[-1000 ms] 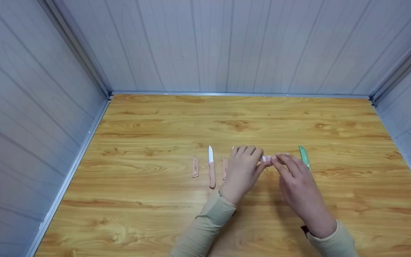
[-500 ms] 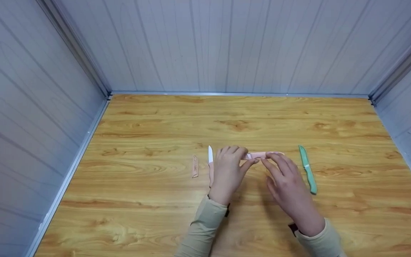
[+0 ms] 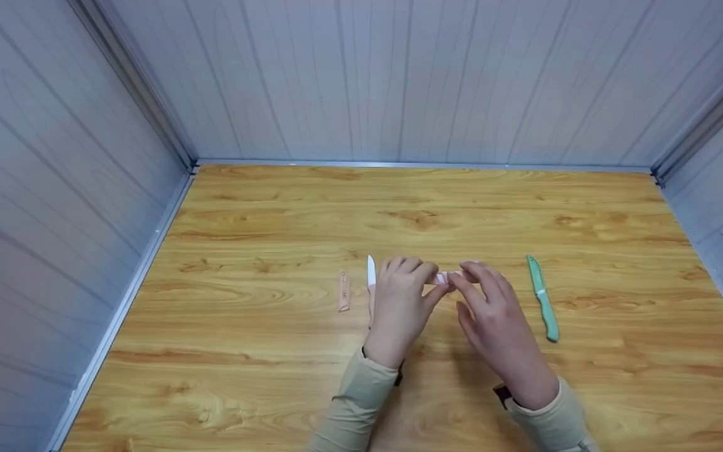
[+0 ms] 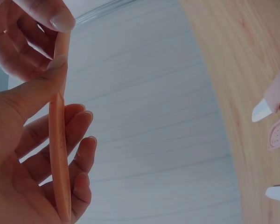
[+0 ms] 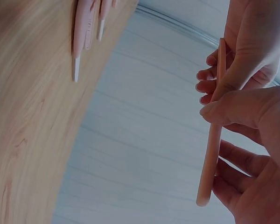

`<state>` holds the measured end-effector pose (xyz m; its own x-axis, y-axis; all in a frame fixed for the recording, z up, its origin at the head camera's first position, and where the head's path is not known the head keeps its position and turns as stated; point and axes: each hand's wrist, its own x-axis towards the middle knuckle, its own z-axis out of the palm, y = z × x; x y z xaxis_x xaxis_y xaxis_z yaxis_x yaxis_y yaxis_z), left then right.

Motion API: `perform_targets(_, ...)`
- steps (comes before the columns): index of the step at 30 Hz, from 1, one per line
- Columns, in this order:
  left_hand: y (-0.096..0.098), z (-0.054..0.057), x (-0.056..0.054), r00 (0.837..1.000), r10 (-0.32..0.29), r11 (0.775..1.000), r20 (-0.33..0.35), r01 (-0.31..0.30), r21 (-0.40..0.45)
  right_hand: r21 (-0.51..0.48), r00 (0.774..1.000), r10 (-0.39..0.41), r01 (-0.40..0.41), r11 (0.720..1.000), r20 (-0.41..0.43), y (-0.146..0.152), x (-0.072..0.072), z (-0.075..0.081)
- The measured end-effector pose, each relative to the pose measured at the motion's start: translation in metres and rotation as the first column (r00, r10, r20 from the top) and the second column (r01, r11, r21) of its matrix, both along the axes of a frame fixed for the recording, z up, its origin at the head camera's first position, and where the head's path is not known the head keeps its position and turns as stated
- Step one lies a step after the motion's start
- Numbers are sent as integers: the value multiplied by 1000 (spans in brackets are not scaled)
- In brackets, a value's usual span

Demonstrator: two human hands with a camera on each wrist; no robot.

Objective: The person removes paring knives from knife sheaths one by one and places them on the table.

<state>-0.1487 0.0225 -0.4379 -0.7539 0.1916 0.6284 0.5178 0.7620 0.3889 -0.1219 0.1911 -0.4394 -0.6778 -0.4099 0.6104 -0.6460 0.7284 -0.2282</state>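
Observation:
A pink knife [image 3: 442,278] lies level between my two hands, above the table's middle. My left hand [image 3: 403,307] grips the pink sheath [image 4: 58,154] over its blade end, with fingers and thumb curled round it. My right hand [image 3: 498,326] pinches the handle [image 5: 208,172] between thumb and fingers, close beside the left fingertips. A narrow white band shows where sheath and handle meet. Left of my left hand lies another pink knife [image 3: 371,271], white blade bare, its handle partly covered by that hand. A loose pink sheath [image 3: 344,292] lies farther left.
To the right of my hands a green knife [image 3: 543,301] lies in its green sheath. Two bare white blades, one a white blade [image 4: 261,110], flank a sheath [image 4: 279,133] in the left wrist view. Panel walls [image 3: 368,81] enclose the wooden table [image 3: 261,220].
Both hands have moved left with the pink knife, uncovering the green knife and hiding the second loose sheath. In the last half second my right hand has shifted closer to the left.

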Motion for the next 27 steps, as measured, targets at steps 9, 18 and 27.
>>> perform_targets(9, -3, 5, 4, 998, -17, 1000, -53, 18, 25, -31, 1000, -12, 13, 999, 13, -10, -5, 8)
perform_targets(18, -7, 13, 9, 996, -5, 999, -87, 8, 40, -117, 997, -3, -6, 993, -82, -20, -8, 17)
perform_targets(27, -9, 23, 14, 994, -46, 997, -95, 52, 62, -146, 996, 11, -24, 989, -92, -18, -4, 26)
